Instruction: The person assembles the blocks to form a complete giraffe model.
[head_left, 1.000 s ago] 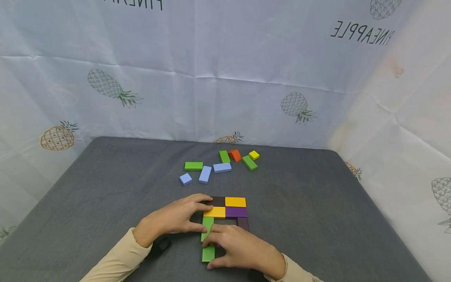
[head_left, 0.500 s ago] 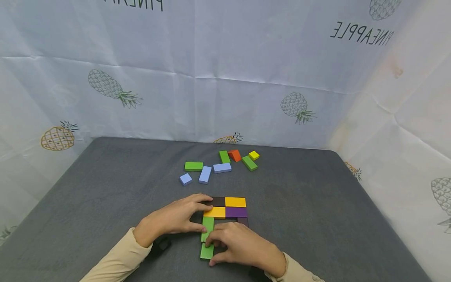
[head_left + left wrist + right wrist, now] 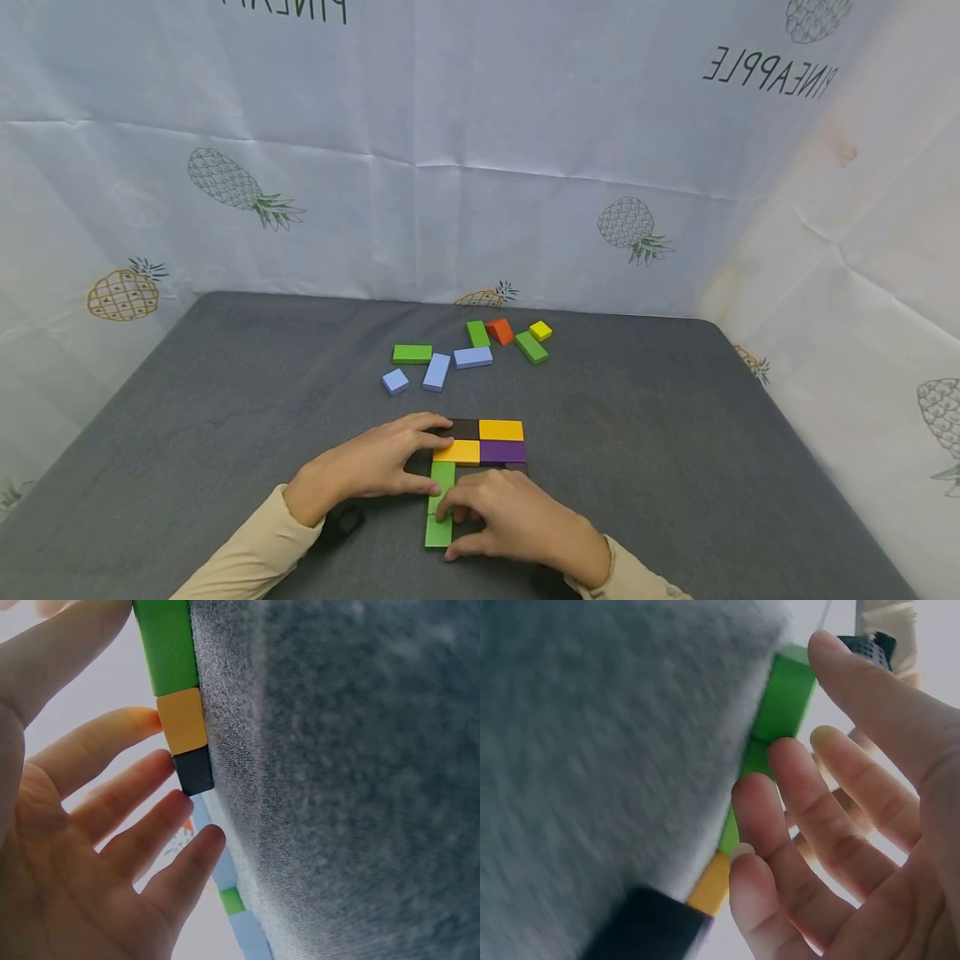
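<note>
Flat wooden blocks form a pattern on the dark grey table. A black block (image 3: 463,429) and a yellow block (image 3: 501,431) make its far row; an orange-yellow block (image 3: 459,452) and a purple block (image 3: 502,452) lie just below. From their left end, a green block (image 3: 441,475) and a nearer green block (image 3: 438,535) run end to end. My left hand (image 3: 378,460) rests its spread fingers along the pattern's left side, thumb at the farther green block. Thumb and curled fingers of my right hand (image 3: 517,525) pinch the nearer green block. That hand mostly covers a dark block (image 3: 516,468).
Beyond the pattern lie loose blocks: several green ones including a green block (image 3: 412,354), light blue ones including a light blue block (image 3: 472,357), a red-orange triangular block (image 3: 500,331) and a small yellow block (image 3: 541,330). A pineapple-print curtain (image 3: 480,225) hangs behind the table.
My right hand has slid the nearer green block away from me and slightly left, lining it up against the farther green block. The left hand has stayed still.
</note>
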Tool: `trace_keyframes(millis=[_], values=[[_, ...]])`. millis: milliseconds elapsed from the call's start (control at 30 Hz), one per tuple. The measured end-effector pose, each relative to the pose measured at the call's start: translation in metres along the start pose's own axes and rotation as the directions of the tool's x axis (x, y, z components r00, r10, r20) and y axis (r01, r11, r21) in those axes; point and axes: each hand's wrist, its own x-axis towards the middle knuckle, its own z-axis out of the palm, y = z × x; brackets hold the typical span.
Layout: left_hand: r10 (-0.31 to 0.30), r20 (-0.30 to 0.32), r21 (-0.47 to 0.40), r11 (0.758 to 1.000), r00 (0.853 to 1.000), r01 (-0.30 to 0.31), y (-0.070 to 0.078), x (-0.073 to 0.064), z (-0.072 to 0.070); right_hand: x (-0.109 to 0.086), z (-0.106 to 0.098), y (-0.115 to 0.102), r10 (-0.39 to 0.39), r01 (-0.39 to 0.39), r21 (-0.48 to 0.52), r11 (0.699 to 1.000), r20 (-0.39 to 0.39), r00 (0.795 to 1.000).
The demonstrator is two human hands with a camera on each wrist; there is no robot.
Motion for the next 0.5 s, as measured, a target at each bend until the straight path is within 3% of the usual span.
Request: trace_keyframes(millis=[267,500], values=[[0.003,-0.014,0.010,1.000,1.000,-0.003,0.001,0.000,0.001,-0.002,-0.015,0.003,0.099,-0.100,-0.026,0.995,-0.022,0.995],[-0.034,0.004,-0.016,0.999,0.999,0.034,0.005,-0.002,0.000,-0.005,-0.022,0.008,0.112,-0.113,-0.012,0.993,-0.073,0.991]])
